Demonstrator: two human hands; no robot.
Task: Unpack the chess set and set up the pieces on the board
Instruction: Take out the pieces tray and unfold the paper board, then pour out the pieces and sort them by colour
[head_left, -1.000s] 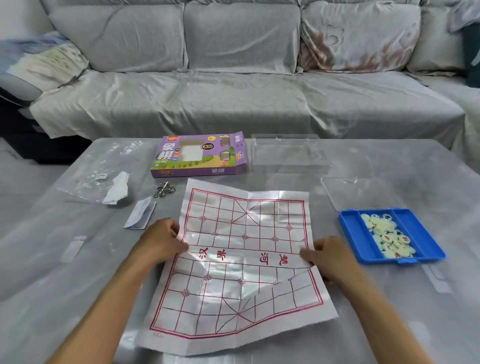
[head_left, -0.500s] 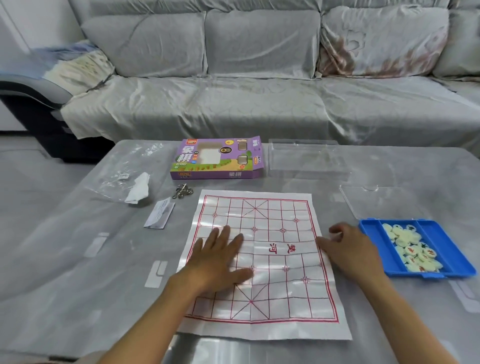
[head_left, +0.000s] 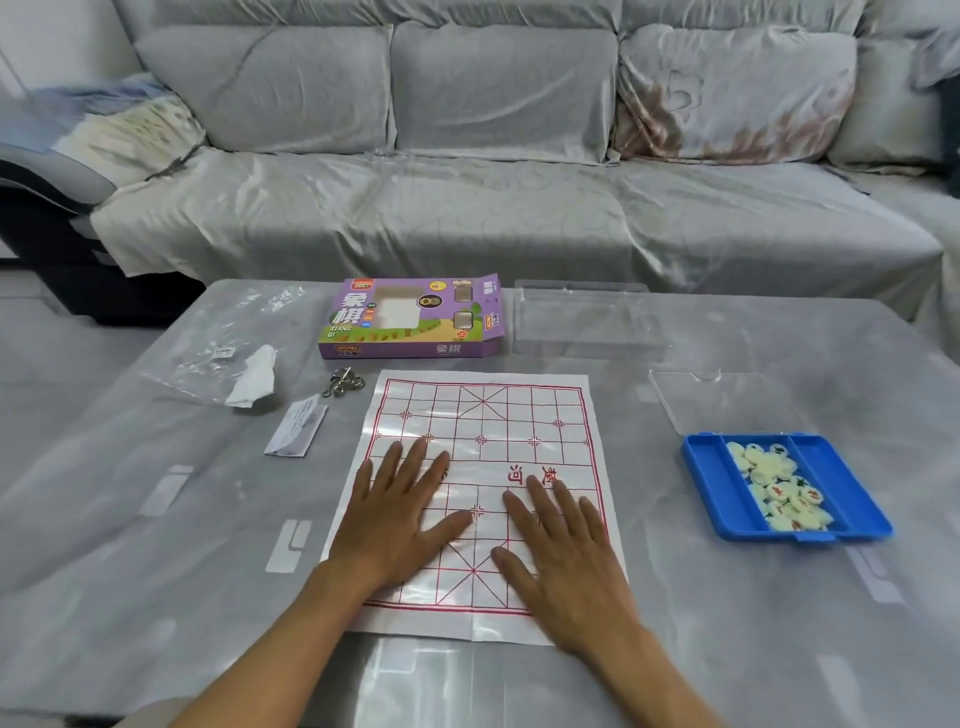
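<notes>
I see my left hand (head_left: 397, 525) and right hand (head_left: 563, 564) lying flat, fingers straight and spread, pressing the paper board (head_left: 485, 499) onto the table (head_left: 156, 545). They cover much of its near half and part of the red lettering at its middle. To the right, well apart, a blue tray (head_left: 719, 499) holds the pale pieces (head_left: 779, 488) in a heap; their markings are too small to read. Beyond the board lies the purple box (head_left: 413, 319), beside a clear case (head_left: 587, 322) I can barely make out.
</notes>
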